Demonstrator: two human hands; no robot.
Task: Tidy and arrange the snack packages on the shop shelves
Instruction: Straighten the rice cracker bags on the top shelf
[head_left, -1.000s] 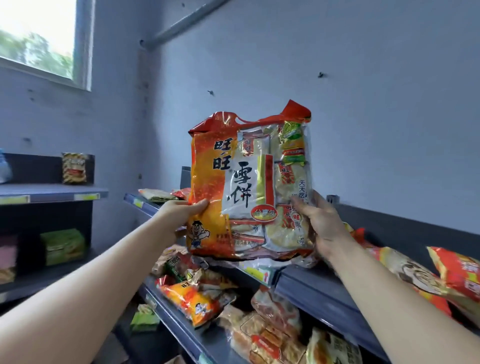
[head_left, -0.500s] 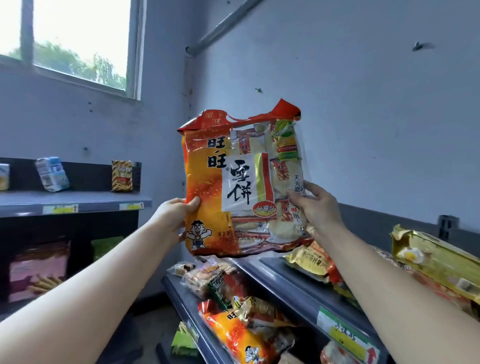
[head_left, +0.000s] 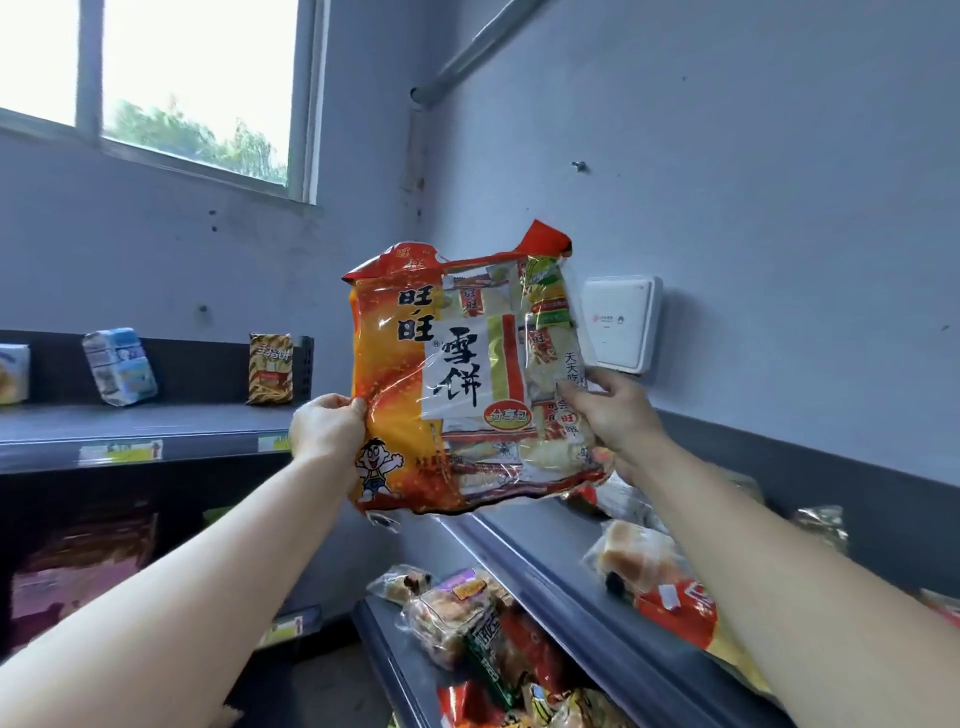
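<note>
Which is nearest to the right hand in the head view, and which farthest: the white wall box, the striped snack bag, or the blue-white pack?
From the right hand:
1. white wall box, just above it.
2. striped snack bag, left shelf, right end.
3. blue-white pack, farther left on that shelf.

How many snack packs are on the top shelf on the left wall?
3: a cut-off pack at the frame's left edge, a tilted blue and white pack next to it, and a brown striped pack at the right end of the shelf. Others may sit out of frame.
</note>
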